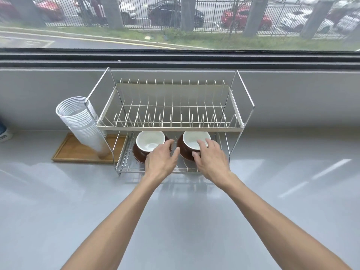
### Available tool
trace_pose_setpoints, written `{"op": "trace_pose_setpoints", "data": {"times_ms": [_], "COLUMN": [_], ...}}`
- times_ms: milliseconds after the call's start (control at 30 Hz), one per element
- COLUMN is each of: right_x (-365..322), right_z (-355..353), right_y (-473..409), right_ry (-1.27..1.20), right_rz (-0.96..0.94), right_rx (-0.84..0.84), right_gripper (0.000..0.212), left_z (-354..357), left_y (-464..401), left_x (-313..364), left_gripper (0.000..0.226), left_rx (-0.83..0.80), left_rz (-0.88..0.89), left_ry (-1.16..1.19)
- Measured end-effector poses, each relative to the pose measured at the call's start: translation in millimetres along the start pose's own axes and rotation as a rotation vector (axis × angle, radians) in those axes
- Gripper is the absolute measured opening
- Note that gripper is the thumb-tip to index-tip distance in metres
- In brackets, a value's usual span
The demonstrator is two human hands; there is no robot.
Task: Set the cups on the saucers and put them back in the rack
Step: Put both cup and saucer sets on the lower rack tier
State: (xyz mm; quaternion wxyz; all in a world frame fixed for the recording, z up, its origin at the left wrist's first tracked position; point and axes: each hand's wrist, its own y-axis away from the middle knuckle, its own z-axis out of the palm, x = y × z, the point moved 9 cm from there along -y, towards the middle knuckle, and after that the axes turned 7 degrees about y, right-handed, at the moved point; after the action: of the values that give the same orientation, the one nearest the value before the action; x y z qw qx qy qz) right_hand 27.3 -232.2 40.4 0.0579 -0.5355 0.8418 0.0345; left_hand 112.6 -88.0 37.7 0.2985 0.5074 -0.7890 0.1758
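Two brown cups with white insides stand on brown saucers in the lower tier of a two-tier wire dish rack point(169, 127). The left cup point(149, 142) sits on the left saucer point(137, 154), and the right cup point(191, 138) on the right saucer point(184, 156). My left hand point(160, 160) is at the near right side of the left cup with fingers spread, holding nothing. My right hand point(211, 160) is on the right cup, fingers over the rim and thumb against its near wall. The upper tier holds nothing.
A tall leaning stack of clear plastic cups point(81, 121) stands on a wooden tray point(78, 151) just left of the rack. A white and blue object point(3, 133) shows at the far left edge. The grey counter point(175, 221) runs up to a window ledge.
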Motion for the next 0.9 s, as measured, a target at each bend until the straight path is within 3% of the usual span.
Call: {"op": "trace_pose_setpoints", "data": {"times_ms": [167,433,700,900], "right_x": [30,62,67,63], "right_z": [8,51,62,58], "right_y": [-20,-42,-41,-37], "right_ry": [-0.359,-0.787,-0.873,-0.882], "right_rz": [0.183,0.456,0.528,0.514], "right_rx": [0.103,-0.052,-0.092,-0.082], "right_gripper": [0.052,0.051,0.043,0.042], "left_z": [30,67,82,80], "left_y": [-17,-34,-36,-31], "left_x": [-5,-4,-11,-12], "left_gripper": [0.054,0.055,0.056,0.055], "left_rx": [-0.01,-0.088,-0.122,-0.126], "left_rz": [-0.199,-0.281,-0.343,-0.356], "left_ry": [0.286,0.287,0.519,0.515]}}
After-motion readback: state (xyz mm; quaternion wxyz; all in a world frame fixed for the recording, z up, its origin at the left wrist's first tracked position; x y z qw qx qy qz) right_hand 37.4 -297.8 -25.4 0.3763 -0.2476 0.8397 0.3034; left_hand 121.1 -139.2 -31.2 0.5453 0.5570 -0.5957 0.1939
